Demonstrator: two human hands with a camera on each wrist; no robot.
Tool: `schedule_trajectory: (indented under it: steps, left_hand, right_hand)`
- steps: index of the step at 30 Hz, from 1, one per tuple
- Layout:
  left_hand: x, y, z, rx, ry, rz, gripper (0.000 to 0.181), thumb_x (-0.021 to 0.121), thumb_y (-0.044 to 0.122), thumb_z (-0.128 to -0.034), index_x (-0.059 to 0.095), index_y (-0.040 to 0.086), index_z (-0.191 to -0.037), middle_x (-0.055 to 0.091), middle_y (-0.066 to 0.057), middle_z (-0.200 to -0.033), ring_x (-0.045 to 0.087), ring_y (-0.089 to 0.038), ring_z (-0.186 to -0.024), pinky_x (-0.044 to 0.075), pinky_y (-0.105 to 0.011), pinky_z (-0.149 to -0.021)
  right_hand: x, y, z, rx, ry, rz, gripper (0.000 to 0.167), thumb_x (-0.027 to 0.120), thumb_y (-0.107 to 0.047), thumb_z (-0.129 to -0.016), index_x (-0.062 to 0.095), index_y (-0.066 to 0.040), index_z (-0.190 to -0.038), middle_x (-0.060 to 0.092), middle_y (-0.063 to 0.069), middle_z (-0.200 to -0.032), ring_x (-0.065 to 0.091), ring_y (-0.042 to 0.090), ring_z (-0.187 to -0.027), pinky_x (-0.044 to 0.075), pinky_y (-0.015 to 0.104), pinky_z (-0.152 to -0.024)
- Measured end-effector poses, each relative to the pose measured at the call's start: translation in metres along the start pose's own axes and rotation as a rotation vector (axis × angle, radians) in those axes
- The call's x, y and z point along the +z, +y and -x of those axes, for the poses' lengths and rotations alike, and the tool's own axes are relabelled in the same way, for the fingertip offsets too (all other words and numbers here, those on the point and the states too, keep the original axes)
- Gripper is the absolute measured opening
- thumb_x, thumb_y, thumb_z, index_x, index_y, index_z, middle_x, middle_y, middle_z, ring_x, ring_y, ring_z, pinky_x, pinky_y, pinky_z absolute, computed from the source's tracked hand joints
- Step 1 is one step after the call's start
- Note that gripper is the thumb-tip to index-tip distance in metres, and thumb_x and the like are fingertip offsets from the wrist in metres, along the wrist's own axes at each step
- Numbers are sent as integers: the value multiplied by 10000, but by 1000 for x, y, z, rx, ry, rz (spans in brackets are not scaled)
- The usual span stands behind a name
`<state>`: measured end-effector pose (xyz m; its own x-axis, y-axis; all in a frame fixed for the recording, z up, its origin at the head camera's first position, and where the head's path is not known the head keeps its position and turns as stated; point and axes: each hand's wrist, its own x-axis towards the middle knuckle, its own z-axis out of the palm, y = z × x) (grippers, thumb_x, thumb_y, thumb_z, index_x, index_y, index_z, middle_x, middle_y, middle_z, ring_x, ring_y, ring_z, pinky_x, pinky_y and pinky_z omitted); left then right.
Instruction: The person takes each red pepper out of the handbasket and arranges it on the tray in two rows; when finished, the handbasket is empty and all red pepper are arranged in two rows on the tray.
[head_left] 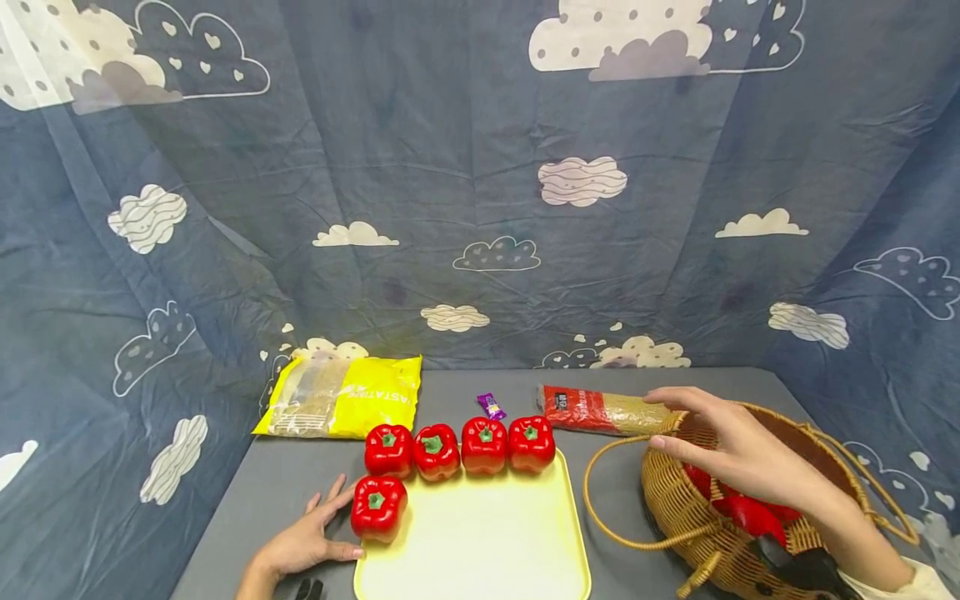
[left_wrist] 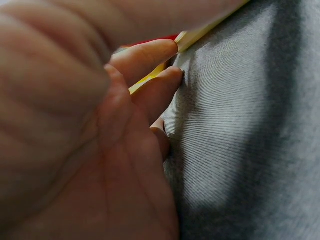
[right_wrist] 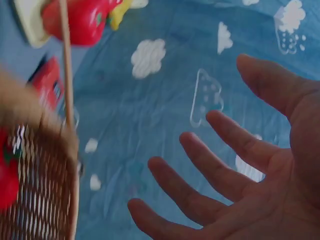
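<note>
A pale yellow tray [head_left: 495, 542] lies on the grey table, with several red bell peppers along its far edge. One more red bell pepper [head_left: 378, 510] sits at the tray's left side. Close by it, my left hand [head_left: 303, 537] rests at the tray's left edge, thumb near the rim and fingers spread. In the left wrist view its fingers touch the grey cloth. My right hand [head_left: 738, 446] hovers over a wicker basket [head_left: 675, 517], fingers extended and holding nothing. Inside the basket are red peppers [head_left: 753, 515], partly hidden by the hand and arm.
At the back left lies a yellow plastic bag [head_left: 375, 396]. A small purple-wrapped sweet [head_left: 491, 406] is behind the peppers. A red and tan packet [head_left: 592, 410] lies left of the basket. Patterned blue cloth [head_left: 472, 208] hangs behind and beside the table.
</note>
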<state>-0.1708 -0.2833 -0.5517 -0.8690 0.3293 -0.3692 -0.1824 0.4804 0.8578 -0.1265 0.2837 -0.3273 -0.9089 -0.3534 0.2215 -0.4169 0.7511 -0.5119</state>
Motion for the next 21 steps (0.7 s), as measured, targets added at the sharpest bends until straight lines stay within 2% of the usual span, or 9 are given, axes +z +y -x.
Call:
schedule_trajectory:
  steps: [3,6,10,14,17,19,21]
  left_hand:
    - [2,-2,0,-3,2,4,1059,928,359,-658,396,170,-1554,-26,-215,-1677,-246,-551,-1441,-66,-847,-1033]
    - [3,0,0,3,4,5,1059,929,343,-658,395,156,-1553,-30,-228,-1673,-252,-550,-1440,-69,-841,-1040]
    - [2,4,2,10,8,-5,1064,929,342,-659,388,162,-1557,-33,-231,-1672,-256,-545,-1442,-72,-836,-1047]
    - [3,4,4,14,5,-14,1058,918,358,-676,374,172,-1565,-33,-229,-1673,-254,-550,-1437,-71,-839,-1044]
    - [3,2,3,12,1,-12,1055,913,358,-685,368,161,-1567,-34,-229,-1673,-248,-558,-1436,-65,-838,-1047]
    - [3,1,2,15,0,-12,1054,915,354,-683,373,153,-1564,-31,-233,-1672,-234,-568,-1436,-57,-839,-1046]
    - [2,-1,1,9,0,-9,1059,920,350,-675,378,147,-1561,-30,-229,-1673,-237,-566,-1437,-53,-839,-1048]
  right_hand:
    - [-13,14,8,-5,-26,-40,438,721,-259,-935,579,-214,-1347,660,-35,-1234,657,42,-1003,578,239,-794]
    - [-25,30,14,-24,-62,-71,443,719,-194,-934,568,-204,-1351,667,-88,-1197,657,9,-999,571,199,-781]
    - [-35,52,18,-16,-151,-124,439,673,-143,-963,544,-126,-1382,669,7,-1237,655,11,-1035,571,192,-782]
    - [-41,74,20,62,-287,-134,447,615,-187,-1005,505,-34,-1411,613,149,-1299,626,-32,-1048,559,193,-777]
    - [-41,89,23,145,-410,-136,493,595,-245,-1017,470,-28,-1442,544,192,-1368,548,-114,-1061,539,198,-771]
    - [-41,98,26,180,-487,-158,517,586,-252,-1020,443,-31,-1466,499,239,-1414,502,-148,-1081,553,258,-807]
    - [-40,105,28,214,-553,-175,541,574,-262,-1023,415,-38,-1490,433,284,-1465,497,13,-1249,563,415,-880]
